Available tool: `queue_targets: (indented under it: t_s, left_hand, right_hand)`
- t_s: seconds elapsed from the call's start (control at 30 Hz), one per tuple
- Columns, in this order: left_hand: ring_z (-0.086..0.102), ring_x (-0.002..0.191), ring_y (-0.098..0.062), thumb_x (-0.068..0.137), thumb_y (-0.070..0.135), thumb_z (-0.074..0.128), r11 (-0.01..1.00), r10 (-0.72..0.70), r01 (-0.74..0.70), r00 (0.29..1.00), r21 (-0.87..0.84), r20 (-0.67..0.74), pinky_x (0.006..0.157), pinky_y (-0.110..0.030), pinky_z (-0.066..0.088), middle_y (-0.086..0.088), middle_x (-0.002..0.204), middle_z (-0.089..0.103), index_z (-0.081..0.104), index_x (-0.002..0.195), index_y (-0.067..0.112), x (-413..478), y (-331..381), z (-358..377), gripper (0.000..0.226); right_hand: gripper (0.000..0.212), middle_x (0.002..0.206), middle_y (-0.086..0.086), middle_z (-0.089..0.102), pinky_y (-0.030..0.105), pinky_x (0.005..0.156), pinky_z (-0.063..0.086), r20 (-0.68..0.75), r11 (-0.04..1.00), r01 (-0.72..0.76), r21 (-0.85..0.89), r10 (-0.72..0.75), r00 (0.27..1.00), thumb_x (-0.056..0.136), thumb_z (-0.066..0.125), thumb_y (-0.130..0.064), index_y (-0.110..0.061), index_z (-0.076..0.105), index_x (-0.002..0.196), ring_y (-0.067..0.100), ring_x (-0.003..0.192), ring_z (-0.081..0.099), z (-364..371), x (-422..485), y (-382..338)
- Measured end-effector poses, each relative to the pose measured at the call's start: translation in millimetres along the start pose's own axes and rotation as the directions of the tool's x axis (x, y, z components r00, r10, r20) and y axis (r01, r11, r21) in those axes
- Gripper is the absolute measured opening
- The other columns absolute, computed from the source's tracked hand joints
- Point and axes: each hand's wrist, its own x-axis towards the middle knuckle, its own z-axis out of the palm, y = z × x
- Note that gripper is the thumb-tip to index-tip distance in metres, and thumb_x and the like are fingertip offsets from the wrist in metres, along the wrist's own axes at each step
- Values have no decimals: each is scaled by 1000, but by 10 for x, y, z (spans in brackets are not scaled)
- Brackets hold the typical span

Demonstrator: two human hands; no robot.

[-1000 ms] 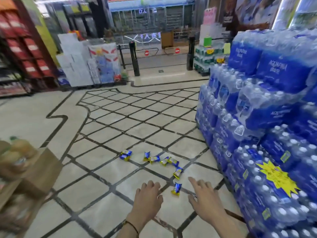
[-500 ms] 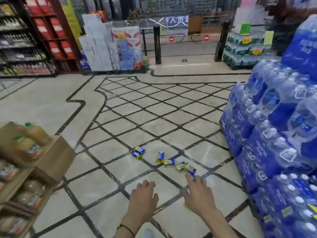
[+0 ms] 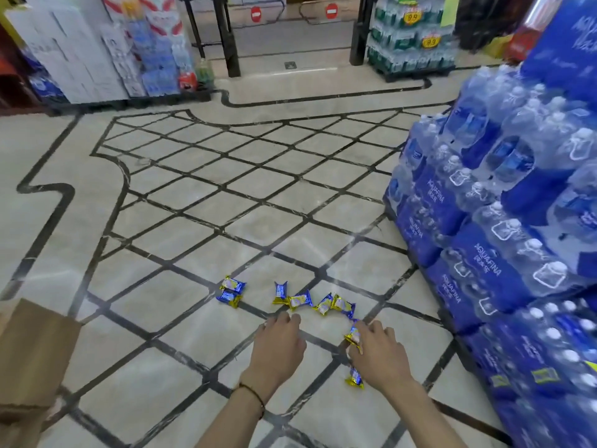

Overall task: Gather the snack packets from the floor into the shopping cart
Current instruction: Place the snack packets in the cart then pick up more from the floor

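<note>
Several small blue-and-gold snack packets lie on the tiled floor. Two overlap at the left (image 3: 230, 291). A row of several (image 3: 300, 300) sits in the middle. One packet (image 3: 352, 334) rests at the thumb side of my right hand (image 3: 379, 347), touching it, and another (image 3: 354, 378) lies just under that hand by the wrist. My left hand (image 3: 278, 342) hovers palm down, fingers spread, just short of the middle row, holding nothing. My right hand is also spread, with no packet clasped. No shopping cart is visible.
A tall stack of shrink-wrapped blue water bottle packs (image 3: 504, 240) walls off the right side. A brown cardboard box (image 3: 32, 354) juts in at the lower left. White cartons (image 3: 74, 50) and entry gate posts (image 3: 231, 33) stand far back.
The view has tilted down and closed in on the packets. Both hands have reached forward; my right hand now touches the packet at the right end of the row.
</note>
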Motion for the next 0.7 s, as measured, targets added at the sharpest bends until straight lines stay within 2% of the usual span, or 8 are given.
queue_targets:
  t_s: [0.23, 0.43, 0.7]
  left_hand:
    - [52, 117, -26, 98, 33, 42, 993, 97, -103, 990, 51, 107, 91, -39, 41, 0, 125, 56, 51, 127, 21, 1233, 33, 195, 33]
    - [52, 117, -25, 96, 32, 44, 988, 87, -115, 967, 105, 239, 90, -40, 43, -1, 126, 53, 43, 141, 23, 2289, -73, 538, 46]
    - [50, 111, -28, 93, 28, 46, 969, 125, -184, 939, 163, 320, 85, -41, 45, -1, 123, 55, 47, 133, 21, 3798, -234, 1558, 40]
  right_hand:
    - [47, 131, 5, 45, 41, 88, 47, 101, 985, -155, 75, 147, 984, 96, 40, -38, -24, 36, 140, 29, 118, 43, 178, 974, 455]
    - [49, 125, 6, 48, 41, 84, 48, 168, 953, -269, 137, 246, 955, 94, 42, -35, -24, 34, 141, 29, 113, 46, 406, 1969, 855]
    - [47, 117, 5, 51, 38, 82, 47, 200, 934, -341, 104, 316, 928, 95, 41, -37, -22, 36, 139, 27, 109, 48, 1276, 3180, 1293]
